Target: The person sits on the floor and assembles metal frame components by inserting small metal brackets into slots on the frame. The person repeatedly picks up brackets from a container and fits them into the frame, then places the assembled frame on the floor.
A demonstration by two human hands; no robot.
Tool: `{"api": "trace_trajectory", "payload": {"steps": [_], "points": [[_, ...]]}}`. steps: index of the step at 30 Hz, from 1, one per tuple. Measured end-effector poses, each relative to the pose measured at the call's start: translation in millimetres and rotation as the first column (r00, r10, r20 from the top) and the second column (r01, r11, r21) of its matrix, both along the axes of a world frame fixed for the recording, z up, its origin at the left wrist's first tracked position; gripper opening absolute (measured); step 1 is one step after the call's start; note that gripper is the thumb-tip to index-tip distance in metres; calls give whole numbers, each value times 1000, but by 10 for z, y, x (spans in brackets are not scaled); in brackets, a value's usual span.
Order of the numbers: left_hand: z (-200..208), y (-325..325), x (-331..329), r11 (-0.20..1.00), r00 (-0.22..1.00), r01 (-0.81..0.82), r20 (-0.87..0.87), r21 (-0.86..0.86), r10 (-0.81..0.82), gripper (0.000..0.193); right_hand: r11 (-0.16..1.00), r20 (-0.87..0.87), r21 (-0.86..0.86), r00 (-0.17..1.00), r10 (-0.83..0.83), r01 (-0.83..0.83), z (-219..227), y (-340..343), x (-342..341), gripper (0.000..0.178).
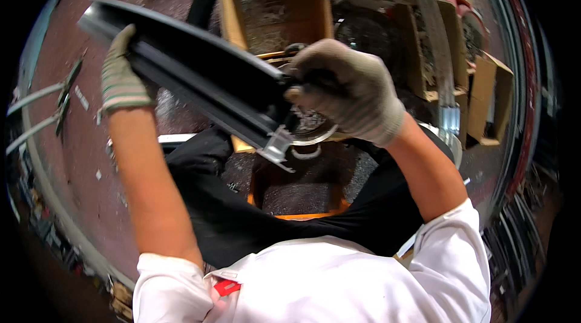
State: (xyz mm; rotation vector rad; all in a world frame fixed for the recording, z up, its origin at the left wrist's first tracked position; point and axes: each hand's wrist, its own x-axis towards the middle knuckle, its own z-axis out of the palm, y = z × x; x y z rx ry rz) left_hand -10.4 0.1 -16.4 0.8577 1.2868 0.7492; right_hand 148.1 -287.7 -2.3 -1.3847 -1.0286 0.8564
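Observation:
A long dark metal profile (200, 81) with a channel-shaped section slants across the view, held up above my lap. Its bright cut end (278, 146) points toward me at the lower right, the other end toward the upper left. My left hand (126, 75), in a pale knitted glove with green stripes, grips the far part, thumb over the edge. My right hand (354, 90), gloved alike, is closed at the near end of the profile. A small black part (319, 79) shows between its fingers; blur hides its kind.
An open box (232, 11) of small metal pieces stands ahead. Below the profile's near end is a round metal bowl (321, 137) with small parts. Cardboard boxes (493, 105) and a translucent tube (445, 57) stand at right. A long-handled tool (63, 96) lies on the left.

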Motion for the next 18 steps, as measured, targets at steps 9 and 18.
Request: {"api": "trace_trajectory", "payload": {"steps": [9,18], "points": [[-219,472,-205,978,981,32,191,-205,8,29,975,311,-7,927,-211,224,110,-158,216,25],[-289,500,-136,972,985,7,170,-235,34,41,683,590,-16,558,-583,730,209,-1330,777,30]]}}
